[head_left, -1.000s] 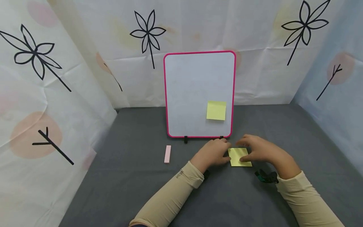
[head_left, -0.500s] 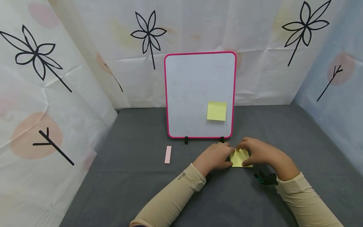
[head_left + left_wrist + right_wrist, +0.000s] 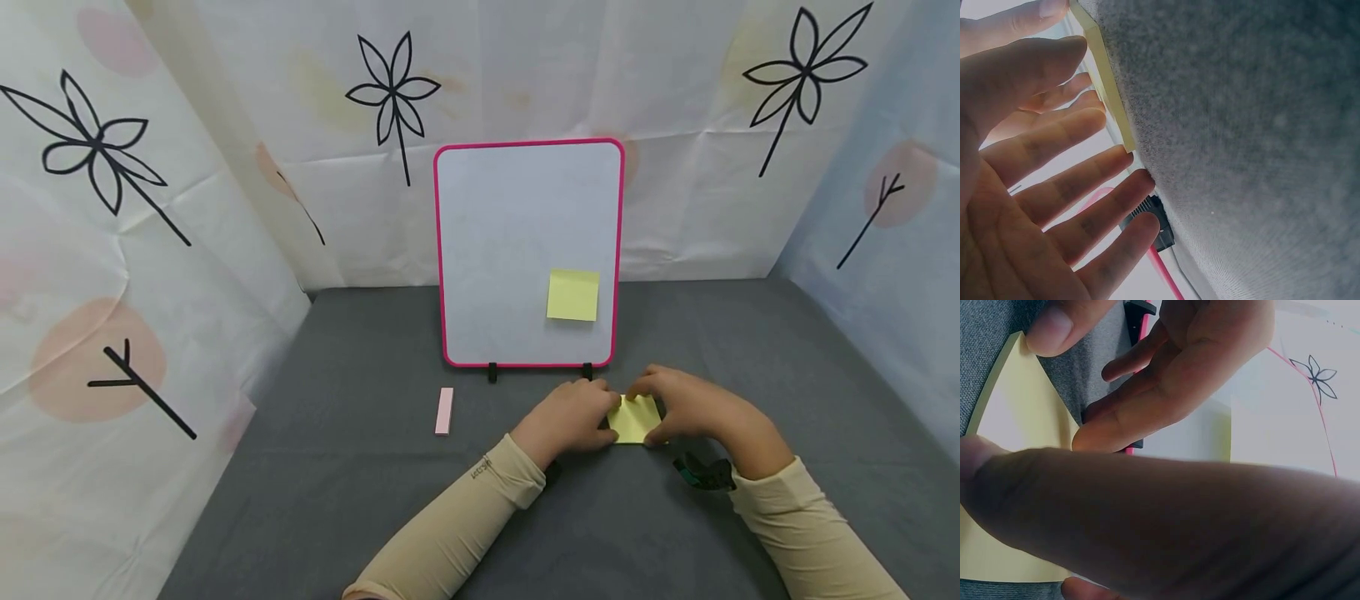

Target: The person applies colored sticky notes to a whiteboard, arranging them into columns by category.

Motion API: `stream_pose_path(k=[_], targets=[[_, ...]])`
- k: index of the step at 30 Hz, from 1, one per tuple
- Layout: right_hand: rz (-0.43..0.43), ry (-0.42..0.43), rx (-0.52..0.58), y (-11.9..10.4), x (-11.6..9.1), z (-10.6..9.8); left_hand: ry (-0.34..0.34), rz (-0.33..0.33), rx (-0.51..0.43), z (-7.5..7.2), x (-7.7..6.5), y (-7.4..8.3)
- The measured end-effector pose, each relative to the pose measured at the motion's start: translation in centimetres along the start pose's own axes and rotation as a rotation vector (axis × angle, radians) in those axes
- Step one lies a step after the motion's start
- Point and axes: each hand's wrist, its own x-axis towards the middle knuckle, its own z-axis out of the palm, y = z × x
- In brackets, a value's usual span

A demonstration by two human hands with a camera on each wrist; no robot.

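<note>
A pad of yellow sticky notes (image 3: 634, 420) lies on the grey cloth in front of the whiteboard, between both hands. My left hand (image 3: 567, 415) is at its left side, fingers fairly straight and spread in the left wrist view, tips right at the pad's edge. My right hand (image 3: 699, 408) grips the pad across its right part, thumb along the near edge and fingertips bent over the far edge. In the right wrist view, the right thumb (image 3: 1085, 506) lies across the pad's yellow top (image 3: 1029, 419), which looks bowed; the right index finger is mostly hidden behind it.
A pink-framed whiteboard (image 3: 530, 217) stands upright on black feet behind the hands. On its lower right sticks one yellow note (image 3: 573, 294). A narrow pink strip pad (image 3: 444, 411) lies to the left on the grey cloth (image 3: 360, 492). Printed curtains enclose the table.
The right thumb has slid from the pad's top toward its near right edge, and the fingers have come down onto the far edge. The left hand has moved slightly right against the pad.
</note>
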Motion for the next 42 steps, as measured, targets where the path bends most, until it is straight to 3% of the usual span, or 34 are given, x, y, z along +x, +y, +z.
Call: stream_pose_path(k=[18, 42], targets=[[-0.044, 0.015, -0.001, -0.45, -0.11, 0.22, -0.014, -0.017, -0.015, -0.16, -0.05, 0.03], [-0.017, 0.004, -0.003, -0.68, -0.02, 0.43, -0.025, -0.019, -0.006, -0.06, -0.03, -0.07]])
